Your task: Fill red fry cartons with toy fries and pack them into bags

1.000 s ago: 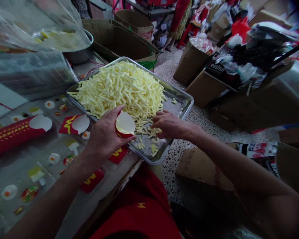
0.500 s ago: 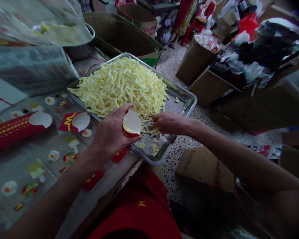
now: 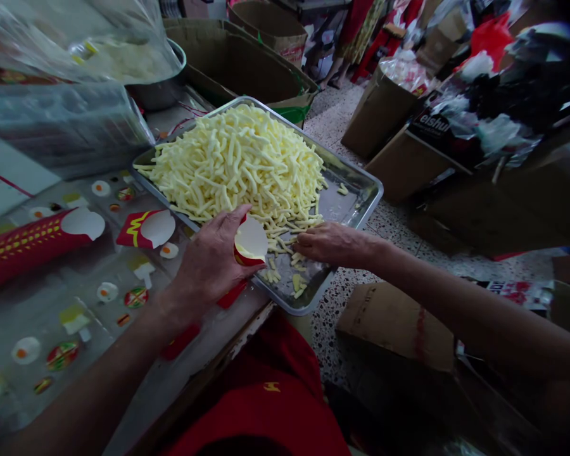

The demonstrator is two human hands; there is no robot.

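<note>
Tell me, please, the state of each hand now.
Left hand: closed around a red carton.
Right hand: curled at the fries; whether holding any cannot be told.

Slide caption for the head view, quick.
Left hand holds a red carton; right hand is among pale yellow sticks on a metal tray.

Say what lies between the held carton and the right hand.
The head view shows loose yellowish sticks on the metal tray between the carton and the right hand.
</note>
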